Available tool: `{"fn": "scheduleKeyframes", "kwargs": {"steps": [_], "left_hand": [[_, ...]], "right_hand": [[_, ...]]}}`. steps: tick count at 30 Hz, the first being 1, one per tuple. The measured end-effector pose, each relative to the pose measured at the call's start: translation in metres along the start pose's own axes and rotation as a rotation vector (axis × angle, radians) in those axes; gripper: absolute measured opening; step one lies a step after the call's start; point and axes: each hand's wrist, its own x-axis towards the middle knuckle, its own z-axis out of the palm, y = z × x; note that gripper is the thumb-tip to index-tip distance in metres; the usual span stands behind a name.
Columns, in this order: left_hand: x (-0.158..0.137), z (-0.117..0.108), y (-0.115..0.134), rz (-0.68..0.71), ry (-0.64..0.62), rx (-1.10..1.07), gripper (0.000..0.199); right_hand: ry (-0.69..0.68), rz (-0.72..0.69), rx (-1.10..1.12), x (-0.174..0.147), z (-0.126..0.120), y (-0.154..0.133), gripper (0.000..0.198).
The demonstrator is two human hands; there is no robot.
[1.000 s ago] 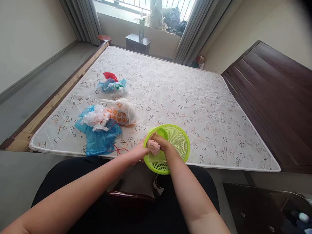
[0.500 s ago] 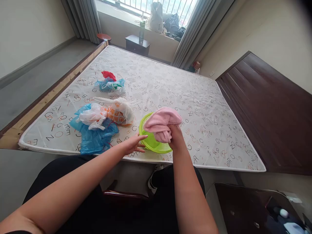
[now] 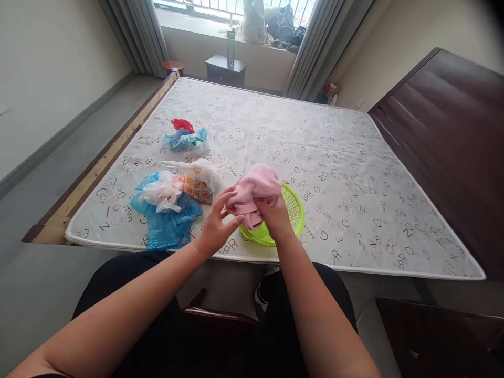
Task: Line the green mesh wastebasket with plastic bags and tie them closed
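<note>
A bunched pink towel hangs above the green plastic basket near the mattress's front edge. My right hand is wrapped round its right side, fingers partly hidden by the folds. At the towel's left end, my left hand has its thumb below and its fingers above, closed on the fabric. The towel and my hands cover much of the basket; its mesh side and rim show on the right.
Left of my hands lie a blue plastic bag, a white bag and a bag with orange print. Red and blue bags lie farther back on the mattress. A dark headboard rises at right.
My left hand has moved from the basket's rim onto the towel. The towel has shifted slightly left and been turned in my right hand. The view has shifted a little.
</note>
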Motion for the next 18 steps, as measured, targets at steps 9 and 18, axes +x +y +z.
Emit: {"fn": "scheduleKeyframes", "kwargs": {"steps": [9, 18], "left_hand": [[0.030, -0.040, -0.001, -0.195, 0.151, -0.047, 0.061], [0.037, -0.043, -0.053, -0.546, 0.381, -0.285, 0.052]], "right_hand": [[-0.380, 0.059, 0.028, -0.006, 0.021, -0.003, 0.062], [-0.202, 0.028, -0.411, 0.007, 0.001, 0.018, 0.026]]}}
